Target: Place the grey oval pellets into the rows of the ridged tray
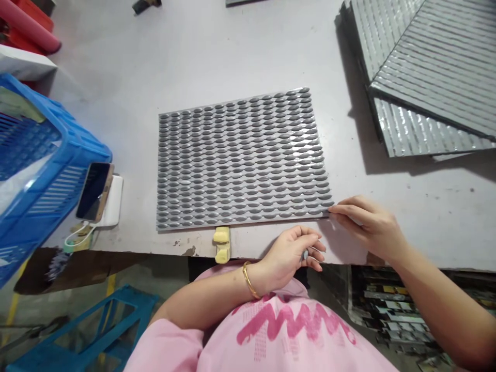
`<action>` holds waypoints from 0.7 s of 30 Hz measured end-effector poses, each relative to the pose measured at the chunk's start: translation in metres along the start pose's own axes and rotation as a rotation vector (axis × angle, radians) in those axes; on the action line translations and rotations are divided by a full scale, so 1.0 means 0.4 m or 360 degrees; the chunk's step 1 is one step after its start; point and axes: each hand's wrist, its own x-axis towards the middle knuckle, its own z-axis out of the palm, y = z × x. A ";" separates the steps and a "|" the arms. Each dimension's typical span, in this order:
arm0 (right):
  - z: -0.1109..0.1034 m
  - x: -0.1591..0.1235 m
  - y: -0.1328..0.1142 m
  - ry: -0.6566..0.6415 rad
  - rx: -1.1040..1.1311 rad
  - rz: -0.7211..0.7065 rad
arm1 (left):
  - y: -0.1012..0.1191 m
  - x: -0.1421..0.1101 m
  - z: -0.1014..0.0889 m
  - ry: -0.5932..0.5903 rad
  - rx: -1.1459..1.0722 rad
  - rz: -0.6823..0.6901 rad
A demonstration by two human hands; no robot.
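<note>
Seen from the head view: grey studded sheet (240,160), laid flat on a pale work table (426,201), judged light and flexible, best taken by its edge. Right hand (368,227) placed at the near corner, fingers pressed together, pinch not clearly shown; left hand (287,258) found half-curled about a small metallic bit (306,254), grip unclear. Noted nearby: blue plastic crate (39,170), phone (94,192), ribbed sheets (430,67).

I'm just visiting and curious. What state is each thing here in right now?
left hand, half curled, small grey piece between fingers
right hand, fingertips at sheet's corner
grey studded sheet, flat on table
ribbed metallic sheets, overlapping
phone, screen dark, against white power bank
blue plastic crate, open-topped
</note>
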 end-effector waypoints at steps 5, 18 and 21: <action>-0.005 -0.009 0.011 -0.0081 -0.0491 -0.0198 | 0.002 -0.001 -0.002 -0.0010 0.0000 0.0004; -0.036 -0.005 -0.020 0.0057 -0.0320 -0.0102 | 0.028 -0.036 -0.014 0.0017 0.0023 0.0042; -0.085 -0.002 -0.120 0.0231 -0.0095 -0.0020 | 0.032 -0.044 -0.023 0.0050 0.0109 -0.0032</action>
